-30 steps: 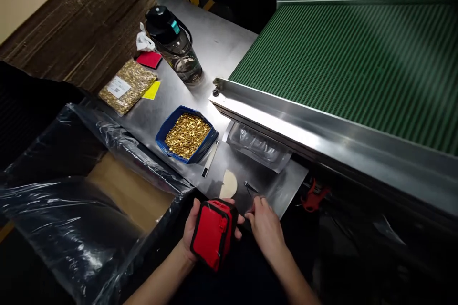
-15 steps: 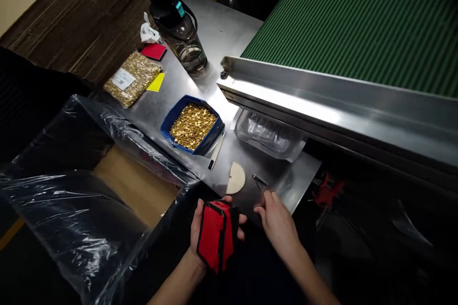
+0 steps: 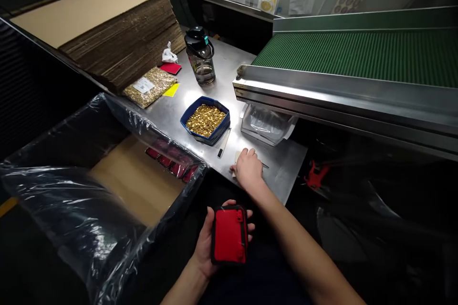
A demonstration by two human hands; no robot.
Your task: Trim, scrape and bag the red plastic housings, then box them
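My left hand (image 3: 207, 243) is wrapped round a red case with black edging (image 3: 229, 238), held low in front of me with its flat red face up. At the table's front edge my right hand (image 3: 249, 167) has its fingers curled over a cream half-round piece (image 3: 234, 173), which the hand mostly covers. A thin dark metal tool (image 3: 265, 166) sticks out just right of those fingers. Left of them lies a white-handled cutter (image 3: 224, 143). Behind it stands a blue tray (image 3: 211, 139) filled with small gold metal pieces (image 3: 205, 120).
To the left is a carton lined with clear plastic (image 3: 118, 228), with several red cases (image 3: 171, 164) along its inner side. A water bottle (image 3: 202, 59), a bag of gold pieces (image 3: 152, 86) and stacked cardboard (image 3: 125, 33) stand behind. A green conveyor (image 3: 358, 57) overhangs a clear plastic tray (image 3: 266, 126).
My right hand has moved up and left from beside the metal tool onto the cream piece. The red case has turned flatter towards me. The view has tilted up.
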